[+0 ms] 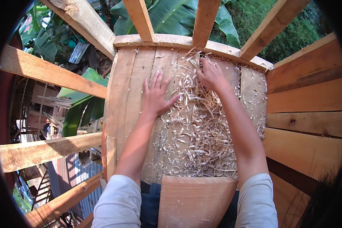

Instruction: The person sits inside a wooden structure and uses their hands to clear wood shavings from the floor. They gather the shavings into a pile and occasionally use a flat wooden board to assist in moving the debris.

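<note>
Shavings (209,138) on planks (122,91), L grip (155,97) splayed flat, R grip (211,75) curled, hold unclear.

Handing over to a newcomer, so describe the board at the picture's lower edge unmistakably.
Start at the plank deck, strewn with curled wood shavings. Follow it down between the two pale sleeves. The wooden board there, unlike the deck's planks, overlaps the dark blue clothing.
</note>
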`<state>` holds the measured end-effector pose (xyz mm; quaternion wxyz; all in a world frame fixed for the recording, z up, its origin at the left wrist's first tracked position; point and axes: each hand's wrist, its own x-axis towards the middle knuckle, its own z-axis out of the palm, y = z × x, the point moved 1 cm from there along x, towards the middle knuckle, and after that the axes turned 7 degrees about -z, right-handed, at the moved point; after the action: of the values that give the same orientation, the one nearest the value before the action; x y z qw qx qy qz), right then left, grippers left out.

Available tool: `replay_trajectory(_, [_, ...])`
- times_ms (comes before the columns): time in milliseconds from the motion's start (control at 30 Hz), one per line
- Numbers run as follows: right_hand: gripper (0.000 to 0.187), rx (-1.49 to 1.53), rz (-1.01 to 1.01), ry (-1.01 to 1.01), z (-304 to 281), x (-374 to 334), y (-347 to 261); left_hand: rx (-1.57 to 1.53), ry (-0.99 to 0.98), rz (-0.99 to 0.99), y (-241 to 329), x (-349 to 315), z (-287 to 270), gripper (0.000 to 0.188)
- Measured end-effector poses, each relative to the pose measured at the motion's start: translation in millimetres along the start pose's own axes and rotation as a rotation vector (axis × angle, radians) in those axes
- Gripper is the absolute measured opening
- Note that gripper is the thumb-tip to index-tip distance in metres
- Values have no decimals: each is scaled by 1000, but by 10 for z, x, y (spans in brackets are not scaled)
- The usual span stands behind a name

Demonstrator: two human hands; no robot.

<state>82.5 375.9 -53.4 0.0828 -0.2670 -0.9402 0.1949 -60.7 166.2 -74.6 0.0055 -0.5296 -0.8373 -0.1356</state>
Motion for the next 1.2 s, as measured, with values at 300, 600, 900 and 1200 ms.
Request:
replay_trajectory(300, [41, -41, -315, -31, 52, -337, -124, 14, 16, 5, -27, 4, 39, 80])
replay_trajectory(600, [29, -32, -238, 252, 13, -174, -215, 12, 24, 7, -40, -19, 42, 82])
replay_trajectory(900, [38, -193, -326, 125, 182, -178, -63, 18, 27, 5, -37, 6, 63, 83])
replay_trajectory(1200, [41, -41, -182, 236, 193, -110, -154, 28, 34, -6, -59, -17, 68, 84])
